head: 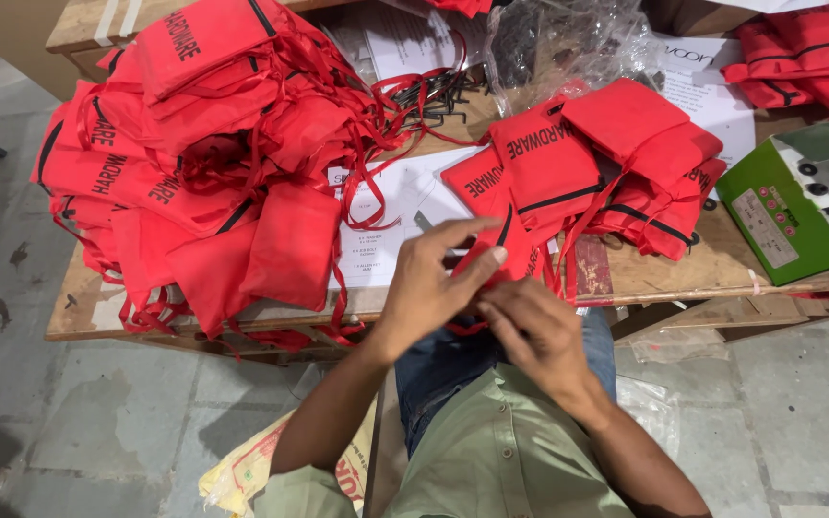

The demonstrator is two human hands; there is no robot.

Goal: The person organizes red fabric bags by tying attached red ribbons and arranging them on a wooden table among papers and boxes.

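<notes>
Both the left hand (434,278) and right hand (530,331) pinch a red pouch (509,245), its length running away from the person.

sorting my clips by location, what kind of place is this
Probably a small packing or assembly workshop. A rough wooden worktable carries heaps of identical red drawstring bags, printed paper sheets and a clear plastic bag, above a bare concrete floor. Both hands work on one red bag.

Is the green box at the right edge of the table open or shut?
Open: the green box has its flap lifted, showing a pale inner sheet with black rings.
</notes>
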